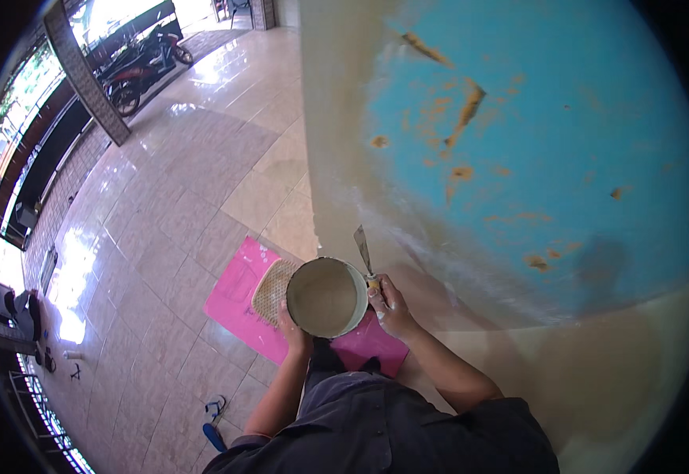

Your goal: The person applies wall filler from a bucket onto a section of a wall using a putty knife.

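A round pot point(360, 310) is held in front of my body, with a smooth greyish-beige paste point(322, 297) inside it. My left hand point(296, 333) grips the pot's left side, its fingers partly hidden by the rim. At the right of the pot, my right hand point(393, 310) is closed round the handle of a putty knife point(363, 250). The knife's blade points up and away from me, apart from the paste. White smears mark the fingers of my right hand. Whether that hand also touches the pot, I cannot tell.
A wall point(597, 158) with turquoise paint, brown patches and a beige coat rises at the right. Below the pot lie a pink mat point(238, 304) and a woven seat-like piece point(270, 292). Blue sandals point(214, 436) rest on the tiles; a motorcycle point(141, 75) stands far left beyond a pillar point(84, 71).
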Available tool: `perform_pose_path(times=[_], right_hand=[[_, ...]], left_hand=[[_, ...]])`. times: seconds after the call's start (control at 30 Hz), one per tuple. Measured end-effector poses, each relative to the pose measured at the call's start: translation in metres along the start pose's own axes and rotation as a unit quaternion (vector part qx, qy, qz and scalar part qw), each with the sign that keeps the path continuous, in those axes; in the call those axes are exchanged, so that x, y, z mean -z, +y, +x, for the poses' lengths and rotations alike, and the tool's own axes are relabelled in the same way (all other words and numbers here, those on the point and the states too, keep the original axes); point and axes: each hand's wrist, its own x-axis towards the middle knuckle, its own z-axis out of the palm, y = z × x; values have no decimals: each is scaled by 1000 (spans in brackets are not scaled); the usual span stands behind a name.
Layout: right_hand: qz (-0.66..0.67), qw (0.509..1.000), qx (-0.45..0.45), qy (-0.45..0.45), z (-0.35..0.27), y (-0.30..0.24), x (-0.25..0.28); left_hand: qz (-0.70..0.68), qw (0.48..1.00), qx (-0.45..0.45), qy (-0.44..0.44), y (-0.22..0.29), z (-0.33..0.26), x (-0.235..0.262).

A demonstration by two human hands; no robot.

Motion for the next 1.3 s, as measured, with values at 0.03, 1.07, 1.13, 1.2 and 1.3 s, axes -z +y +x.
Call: perform_pose_path(times=[0.03,1.07,1.13,1.2,1.3], right_hand=[[2,1000,-9,-8,3,9,0],[-97,941,-320,55,67,162,-31],[-86,952,-293,34,67,131,-30],[78,951,-294,-61,67,70,-28],[202,941,-257,-91,57,-5,0]], left_hand=[[150,988,-44,21,-11,-3,3],[58,867,494,-25,-125,75,23],[76,893,444,-18,-108,84,49],[92,917,387,-11,-87,95,74],[80,980,180,-15,-40,117,47]])
